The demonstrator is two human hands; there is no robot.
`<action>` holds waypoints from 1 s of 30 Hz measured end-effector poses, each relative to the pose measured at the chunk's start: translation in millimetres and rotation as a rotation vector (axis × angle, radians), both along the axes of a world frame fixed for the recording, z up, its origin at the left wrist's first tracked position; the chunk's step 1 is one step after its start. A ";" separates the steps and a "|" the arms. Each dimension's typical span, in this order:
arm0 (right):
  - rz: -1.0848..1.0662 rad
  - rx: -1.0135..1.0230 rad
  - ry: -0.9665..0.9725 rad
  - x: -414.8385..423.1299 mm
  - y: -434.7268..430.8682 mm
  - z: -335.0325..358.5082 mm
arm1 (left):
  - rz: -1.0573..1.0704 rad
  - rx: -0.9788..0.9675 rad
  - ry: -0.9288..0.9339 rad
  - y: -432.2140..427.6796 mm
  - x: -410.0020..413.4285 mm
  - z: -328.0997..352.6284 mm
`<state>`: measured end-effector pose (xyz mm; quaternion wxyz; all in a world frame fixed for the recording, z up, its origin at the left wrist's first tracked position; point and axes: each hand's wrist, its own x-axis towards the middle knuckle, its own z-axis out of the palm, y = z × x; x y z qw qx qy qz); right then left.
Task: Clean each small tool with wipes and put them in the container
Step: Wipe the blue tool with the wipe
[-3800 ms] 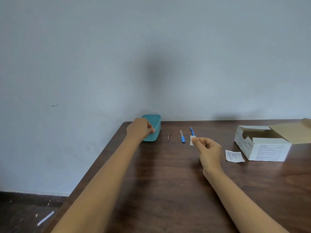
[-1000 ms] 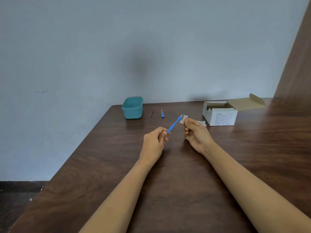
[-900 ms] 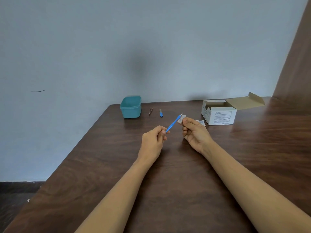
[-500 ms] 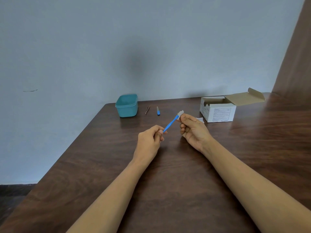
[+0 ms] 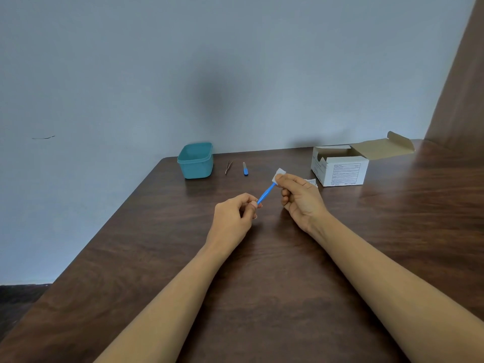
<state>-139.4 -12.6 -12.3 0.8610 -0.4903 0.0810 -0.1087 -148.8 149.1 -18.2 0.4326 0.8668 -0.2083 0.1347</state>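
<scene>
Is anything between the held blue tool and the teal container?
Nothing visible. The blue tool is in the left hand; bare table leads to the container. Tweezers lie right of it.

Teal container (image 5: 196,161) — blue tool (image 5: 265,193), white wipe (image 5: 278,174) — dark woodgrain table (image 5: 262,271).

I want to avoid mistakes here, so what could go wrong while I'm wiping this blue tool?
1. The left hand pinches only the end of the thin blue-handled tool, so a pull from the small white wipe in the right hand could slip it loose.
2. The slim metal tweezers and short blue tool lie loose beside the teal plastic container; a reach there might knock them.
</scene>
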 end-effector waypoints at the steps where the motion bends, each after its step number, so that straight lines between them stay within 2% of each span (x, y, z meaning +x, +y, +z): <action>1: -0.007 -0.018 -0.002 -0.1 -0.3 0.4 | 0.002 0.002 -0.002 -0.2 -0.4 -0.1; 5: -0.039 -0.088 -0.038 -1.6 -0.8 2.4 | 0.001 -0.002 -0.003 -1.2 -2.5 0.9; 14: -0.032 -0.074 -0.059 -1.9 -0.8 2.3 | -0.006 -0.012 0.008 -1.0 -3.0 2.6; 20: -0.107 -0.036 -0.029 -0.4 -2.2 -0.3 | -0.005 0.006 0.021 -1.1 -5.1 4.6; 30: -0.120 -0.158 -0.020 0.3 -3.2 -1.2 | -0.007 0.027 0.029 -1.8 -6.0 5.1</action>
